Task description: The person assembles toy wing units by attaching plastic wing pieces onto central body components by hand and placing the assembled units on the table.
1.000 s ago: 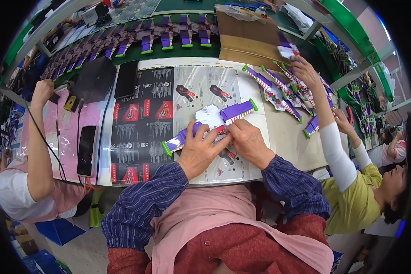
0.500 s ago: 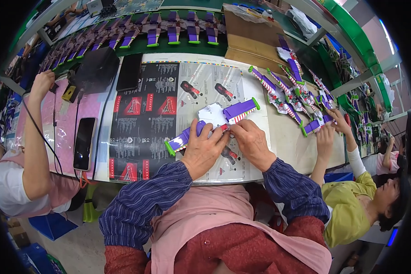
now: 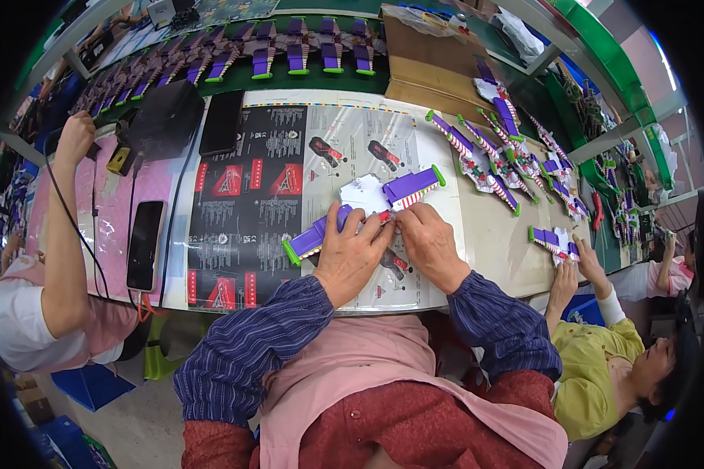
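Observation:
A toy wing pack (image 3: 405, 187) lies in front of me, with a white middle, purple wings, green tips and red-and-white striped edges. My left hand (image 3: 347, 262) is closed on its near side, thumb and fingers pressed at the middle and over the root of the left wing. Beside it, my right hand (image 3: 432, 248) pinches at the near middle edge, below the right wing. Between my fingertips a small red part shows; most of it is hidden by them. Under the toy is a printed sheet (image 3: 246, 203) in black and grey.
More wing packs (image 3: 493, 168) are piled at the right, where a co-worker's hands (image 3: 575, 273) hold one. Rows of them (image 3: 297, 55) stand at the back near a cardboard box (image 3: 430, 70). A phone (image 3: 145, 246) with a cable and a black box (image 3: 164, 117) are left.
My hands stay almost in place on the wing pack. The co-worker at the right has drawn one wing pack away from the pile, nearer to themselves.

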`<state>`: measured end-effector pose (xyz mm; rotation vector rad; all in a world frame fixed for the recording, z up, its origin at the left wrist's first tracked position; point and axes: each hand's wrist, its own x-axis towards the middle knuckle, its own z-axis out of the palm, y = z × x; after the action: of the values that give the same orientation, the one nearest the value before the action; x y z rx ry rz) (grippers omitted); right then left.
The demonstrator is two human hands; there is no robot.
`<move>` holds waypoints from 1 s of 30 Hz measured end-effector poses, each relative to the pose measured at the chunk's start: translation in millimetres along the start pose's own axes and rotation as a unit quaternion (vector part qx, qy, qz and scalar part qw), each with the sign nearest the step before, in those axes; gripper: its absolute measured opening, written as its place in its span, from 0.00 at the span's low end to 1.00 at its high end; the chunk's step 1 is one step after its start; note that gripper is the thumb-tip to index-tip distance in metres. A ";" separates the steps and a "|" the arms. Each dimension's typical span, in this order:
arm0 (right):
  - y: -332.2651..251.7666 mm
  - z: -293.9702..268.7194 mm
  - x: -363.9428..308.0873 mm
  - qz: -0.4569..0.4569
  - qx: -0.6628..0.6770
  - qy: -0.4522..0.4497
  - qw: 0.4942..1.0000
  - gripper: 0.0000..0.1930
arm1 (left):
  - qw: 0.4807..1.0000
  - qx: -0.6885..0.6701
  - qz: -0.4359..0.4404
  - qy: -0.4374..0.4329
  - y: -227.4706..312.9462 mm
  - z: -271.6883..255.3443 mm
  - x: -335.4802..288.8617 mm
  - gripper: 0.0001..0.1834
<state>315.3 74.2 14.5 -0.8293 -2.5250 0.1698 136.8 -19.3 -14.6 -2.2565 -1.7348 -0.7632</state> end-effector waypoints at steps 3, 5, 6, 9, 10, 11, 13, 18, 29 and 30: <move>0.4 1.0 -1.5 -0.008 -0.014 -0.004 1.000 0.10 | 1.000 -0.008 -0.012 -0.006 1.1 -1.8 1.4 0.28; 0.1 1.5 -2.1 -0.006 -0.014 -0.003 1.000 0.10 | 1.000 -0.008 -0.010 -0.008 0.8 -1.4 0.6 0.28; -0.2 1.8 -2.4 -0.004 -0.013 -0.002 1.000 0.10 | 1.000 -0.008 -0.009 -0.009 0.8 -1.2 0.1 0.28; -1.3 2.5 -2.5 -0.004 -0.011 0.005 1.000 0.10 | 1.000 -0.002 -0.010 -0.013 1.3 -1.4 -0.3 0.28; -1.3 2.9 -2.8 -0.003 -0.010 0.004 1.000 0.10 | 1.000 -0.002 -0.011 -0.014 1.6 -2.1 -0.2 0.28; -1.2 3.3 -3.2 0.003 0.007 0.013 1.000 0.11 | 1.000 -0.001 -0.010 -0.017 1.7 -2.6 0.1 0.28; -2.2 2.9 -2.9 0.011 0.026 0.022 0.999 0.12 | 1.000 -0.001 -0.010 -0.020 1.6 -3.1 0.2 0.28; -6.3 -9.0 5.5 0.115 0.062 -0.018 0.991 0.26 | 0.999 -0.003 -0.008 -0.032 1.5 -4.9 0.5 0.28; 13.8 -15.3 31.0 0.258 0.291 -0.194 0.901 0.42 | 0.999 0.002 0.005 -0.032 -1.0 -4.6 2.5 0.29; 19.3 -8.8 24.5 0.204 0.244 -0.155 0.935 0.43 | 0.999 -0.001 0.007 -0.035 -0.5 -4.9 4.1 0.29</move>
<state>312.3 103.9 27.0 -1.1654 -2.3730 1.0923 135.7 -17.9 -8.4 -2.3216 -1.7475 -0.6911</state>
